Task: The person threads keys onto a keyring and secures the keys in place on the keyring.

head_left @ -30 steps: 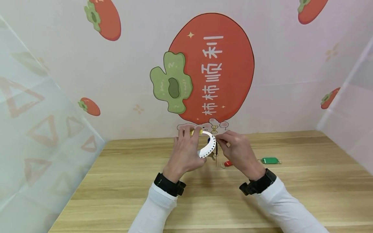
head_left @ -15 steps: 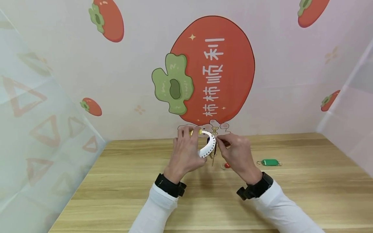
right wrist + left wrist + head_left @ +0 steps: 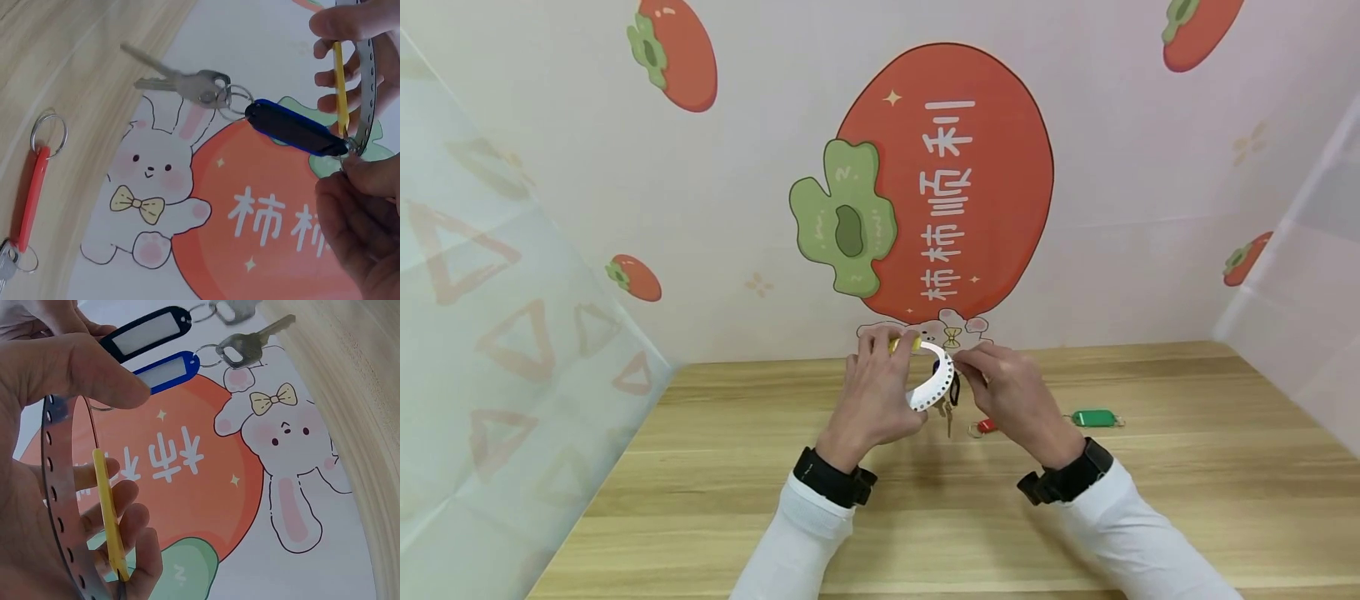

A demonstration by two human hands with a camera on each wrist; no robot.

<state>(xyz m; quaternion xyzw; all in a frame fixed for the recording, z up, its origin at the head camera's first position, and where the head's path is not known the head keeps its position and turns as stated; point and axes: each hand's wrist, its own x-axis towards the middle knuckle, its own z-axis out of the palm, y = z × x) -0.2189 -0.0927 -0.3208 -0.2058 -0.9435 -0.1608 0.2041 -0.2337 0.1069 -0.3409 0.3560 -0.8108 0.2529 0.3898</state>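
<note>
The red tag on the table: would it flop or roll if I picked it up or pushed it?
The red tag should stay stiff when lifted, as it looks like a straight bar. Its key would probably dangle, since it seems joined by a small ring. Pushed, the tag likely slides rather than rolls: it isn't round.

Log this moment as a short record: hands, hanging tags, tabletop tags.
Left hand: grips a curved white perforated band with a yellow strip
Right hand: pinches what looks like a small metal ring at the band's edge
Hanging tags: black key tag and blue key tag, each with a key
Tabletop tags: red key tag and green key tag, lying apart on the wooden table
</note>
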